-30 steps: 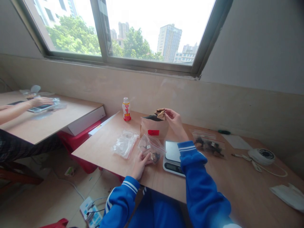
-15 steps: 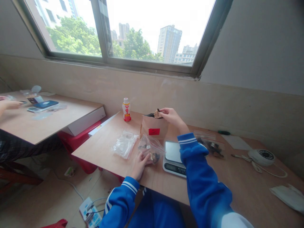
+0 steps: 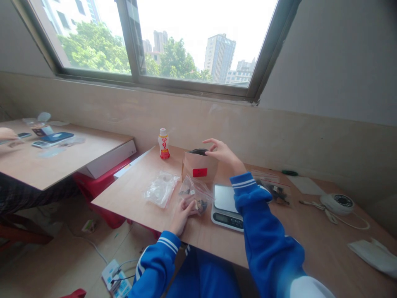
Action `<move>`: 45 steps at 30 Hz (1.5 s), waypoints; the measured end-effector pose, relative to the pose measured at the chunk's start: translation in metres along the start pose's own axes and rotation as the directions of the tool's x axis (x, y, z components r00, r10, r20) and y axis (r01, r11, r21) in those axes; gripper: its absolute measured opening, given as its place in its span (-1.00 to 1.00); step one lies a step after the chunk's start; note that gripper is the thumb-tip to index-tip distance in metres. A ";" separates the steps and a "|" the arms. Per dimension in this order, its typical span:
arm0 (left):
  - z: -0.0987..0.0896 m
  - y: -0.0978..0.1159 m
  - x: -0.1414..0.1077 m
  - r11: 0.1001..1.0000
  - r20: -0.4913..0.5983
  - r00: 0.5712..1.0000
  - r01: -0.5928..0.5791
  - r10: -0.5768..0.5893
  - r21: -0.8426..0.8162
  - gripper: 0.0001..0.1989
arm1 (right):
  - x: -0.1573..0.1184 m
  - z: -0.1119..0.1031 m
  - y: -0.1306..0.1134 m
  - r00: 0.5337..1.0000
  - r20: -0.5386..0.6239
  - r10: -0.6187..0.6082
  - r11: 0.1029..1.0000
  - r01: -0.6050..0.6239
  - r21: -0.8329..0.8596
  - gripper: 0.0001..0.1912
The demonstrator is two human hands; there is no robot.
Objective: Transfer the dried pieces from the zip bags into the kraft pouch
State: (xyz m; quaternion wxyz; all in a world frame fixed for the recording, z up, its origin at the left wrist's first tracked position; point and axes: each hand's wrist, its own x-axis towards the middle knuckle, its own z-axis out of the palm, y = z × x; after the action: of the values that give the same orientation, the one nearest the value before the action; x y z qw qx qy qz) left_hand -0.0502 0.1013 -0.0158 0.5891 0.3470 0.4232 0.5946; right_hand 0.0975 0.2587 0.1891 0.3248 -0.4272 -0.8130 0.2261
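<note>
A brown paper bag with a red label (image 3: 201, 163) stands upright, its dark mouth uppermost. Over the right side of that mouth is my right hand (image 3: 222, 153), fingers apart and nothing seen in them. My left hand (image 3: 182, 216) has its fingers closed on a clear zip bag (image 3: 198, 191) holding dark and tan dried pieces, in front of the paper bag. A digital scale (image 3: 226, 203) with a bare plate lies just right of the zip bag. Left of it rests a pile of clear plastic bags (image 3: 162, 188).
A red-and-white bottle (image 3: 164, 144) stands at the back left. Right of my sleeve lie another filled zip bag (image 3: 276, 191), a white dome camera (image 3: 337, 203) with its cable, and a white cloth-like item (image 3: 372, 256). Another person's hand (image 3: 7, 133) is at the left table.
The tan piece that my right hand held over the paper bag is out of sight, and its fingers have parted. My left hand stays at the zip bag. The view has shifted slightly.
</note>
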 end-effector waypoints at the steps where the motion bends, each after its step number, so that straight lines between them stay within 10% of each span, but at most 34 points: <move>1: 0.000 0.000 0.000 1.000 -0.002 1.000 0.000 0.000 -0.002 -0.46 | -0.001 -0.001 0.000 1.000 -0.008 -0.001 1.000 0.001 0.012 -0.60; 6: 0.001 0.002 -0.001 1.000 -0.015 1.000 0.003 -0.004 -0.012 -0.43 | -0.023 -0.007 -0.016 0.986 -0.162 -0.024 0.983 0.052 0.174 -0.72; 10: 0.002 0.001 -0.001 1.000 -0.016 1.000 0.007 -0.007 -0.013 -0.42 | -0.061 0.005 -0.021 0.975 0.199 -0.096 0.946 0.027 0.322 -0.70; 13: 0.002 0.001 0.000 1.000 -0.020 1.000 0.014 -0.015 -0.025 -0.40 | -0.083 0.033 -0.010 0.902 0.431 0.009 0.997 -0.043 0.071 -0.67; 20: 0.007 0.007 -0.004 0.996 -0.008 1.000 0.005 -0.006 -0.086 -0.23 | -0.089 0.088 0.021 0.936 0.323 0.142 0.990 -0.132 -0.053 -0.76; 32: 0.003 0.004 -0.002 0.996 0.029 1.000 -0.002 0.005 -0.084 -0.01 | -0.095 0.105 0.026 0.949 0.315 -0.004 0.993 -0.035 0.117 -0.76; 38: 0.006 0.009 -0.004 0.996 0.037 0.999 -0.026 0.030 -0.084 -0.10 | -0.102 0.095 0.021 0.976 0.219 0.009 0.985 -0.047 0.166 -0.77; 45: -0.001 0.005 -0.003 0.982 0.044 0.982 -0.184 0.182 0.049 -0.12 | -0.108 0.037 0.008 0.997 0.063 0.043 0.996 -0.038 -0.078 -0.75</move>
State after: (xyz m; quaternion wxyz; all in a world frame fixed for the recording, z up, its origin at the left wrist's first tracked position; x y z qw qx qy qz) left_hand -0.0526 0.0989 -0.0109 0.5309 0.4114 0.3934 0.6278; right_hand 0.1213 0.1690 0.1224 0.2770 -0.4484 -0.8222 0.2149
